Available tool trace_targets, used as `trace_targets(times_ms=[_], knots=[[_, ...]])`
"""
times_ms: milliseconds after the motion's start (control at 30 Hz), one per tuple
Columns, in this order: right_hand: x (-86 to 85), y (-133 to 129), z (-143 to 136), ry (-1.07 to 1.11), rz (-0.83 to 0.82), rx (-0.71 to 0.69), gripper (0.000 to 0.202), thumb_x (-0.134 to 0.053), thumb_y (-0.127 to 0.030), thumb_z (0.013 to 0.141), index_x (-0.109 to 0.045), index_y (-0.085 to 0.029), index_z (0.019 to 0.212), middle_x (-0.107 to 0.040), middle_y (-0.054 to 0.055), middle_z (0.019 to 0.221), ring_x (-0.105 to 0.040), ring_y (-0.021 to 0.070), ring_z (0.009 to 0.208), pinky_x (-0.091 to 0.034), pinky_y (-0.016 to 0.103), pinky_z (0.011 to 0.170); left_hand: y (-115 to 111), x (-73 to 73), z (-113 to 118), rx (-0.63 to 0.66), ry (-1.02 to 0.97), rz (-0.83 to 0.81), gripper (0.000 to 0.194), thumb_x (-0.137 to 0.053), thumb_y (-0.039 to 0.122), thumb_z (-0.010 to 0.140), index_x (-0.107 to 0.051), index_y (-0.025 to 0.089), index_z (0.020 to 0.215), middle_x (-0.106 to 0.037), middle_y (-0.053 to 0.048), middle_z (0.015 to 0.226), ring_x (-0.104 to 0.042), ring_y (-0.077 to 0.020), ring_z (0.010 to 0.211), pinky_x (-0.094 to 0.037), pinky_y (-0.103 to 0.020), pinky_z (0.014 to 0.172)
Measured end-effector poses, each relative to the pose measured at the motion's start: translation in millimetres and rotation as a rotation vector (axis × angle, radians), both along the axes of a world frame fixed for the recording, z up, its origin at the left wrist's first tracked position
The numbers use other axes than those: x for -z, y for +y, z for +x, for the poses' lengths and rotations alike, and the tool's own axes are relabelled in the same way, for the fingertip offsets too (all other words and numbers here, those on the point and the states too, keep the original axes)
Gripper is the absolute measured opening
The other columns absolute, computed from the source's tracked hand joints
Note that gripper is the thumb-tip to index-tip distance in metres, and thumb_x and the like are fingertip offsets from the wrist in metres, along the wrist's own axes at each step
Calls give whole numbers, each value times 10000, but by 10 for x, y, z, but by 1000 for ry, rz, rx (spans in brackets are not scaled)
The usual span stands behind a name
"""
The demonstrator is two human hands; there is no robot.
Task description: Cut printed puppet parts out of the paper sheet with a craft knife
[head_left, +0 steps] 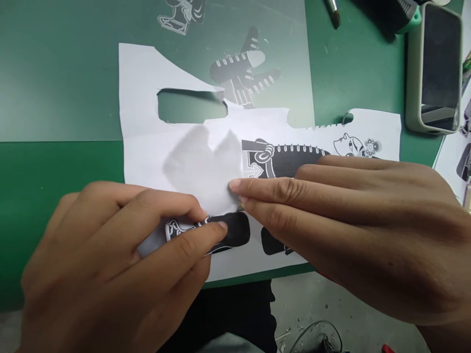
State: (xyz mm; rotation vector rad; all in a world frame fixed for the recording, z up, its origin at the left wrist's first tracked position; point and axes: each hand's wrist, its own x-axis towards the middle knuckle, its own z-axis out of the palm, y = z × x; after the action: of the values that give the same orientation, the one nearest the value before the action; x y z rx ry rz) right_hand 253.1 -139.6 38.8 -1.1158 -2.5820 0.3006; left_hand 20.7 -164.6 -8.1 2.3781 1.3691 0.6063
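Note:
A white paper sheet point(147, 152), printed with black figures and cut open in places, lies in front of me. Thumb and forefinger of my left hand point(121, 255) pinch the paper at a black printed shape with a rounded end point(237, 229). Whether this shape is loose or part of the sheet, I cannot tell. My right hand point(353, 211) rests on the sheet, fingers stretched out, its fingertips near the middle. It partly covers a black printed figure point(290, 159). A line-drawn face point(348, 145) shows above its knuckles.
A translucent sheet point(110, 24) lies on the green mat point(55, 166), with black patterned paper pieces point(235, 71) at it. A phone point(434, 68) is at the upper right, beside a brush tip point(334, 17). Below the table edge, a clear round container point(316, 338) is partly visible.

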Motion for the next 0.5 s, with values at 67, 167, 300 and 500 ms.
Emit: trace_targets(times_ms=[67,167,300,500], knots=[[-9,5,16,-6,4,7,343,-499,-62,934,-681,-178,668,-800,-11,1027,-650,109,615,-476,280,513,2,-7,-4,8,-4,-3,217,-646,249,894,-697,437,988,-710,72,1036,-594,-204,798,-369,-429,710],[25,17,79,-30,0,-30,279,-519,-96,958,-698,-175,758,-791,-3,1087,-655,108,623,-474,291,513,-4,0,-26,15,0,-5,211,-652,260,890,-696,441,988,-710,78,1027,-609,-219,838,-368,-430,721],[196,26,189,-4,160,44,129,-614,-71,915,-699,-162,950,-782,35,982,-677,123,708,-452,273,534,-1,8,-57,96,-17,12,239,-648,255,892,-693,450,1024,-722,72,976,-654,-249,910,-400,-452,731],[372,20,204,-5,384,296,122,-586,-97,937,-692,-155,921,-725,36,792,-623,111,633,-402,256,520,40,-138,10,120,-132,84,189,-628,123,903,-669,307,926,-694,57,875,-612,-150,822,-448,-386,719]])
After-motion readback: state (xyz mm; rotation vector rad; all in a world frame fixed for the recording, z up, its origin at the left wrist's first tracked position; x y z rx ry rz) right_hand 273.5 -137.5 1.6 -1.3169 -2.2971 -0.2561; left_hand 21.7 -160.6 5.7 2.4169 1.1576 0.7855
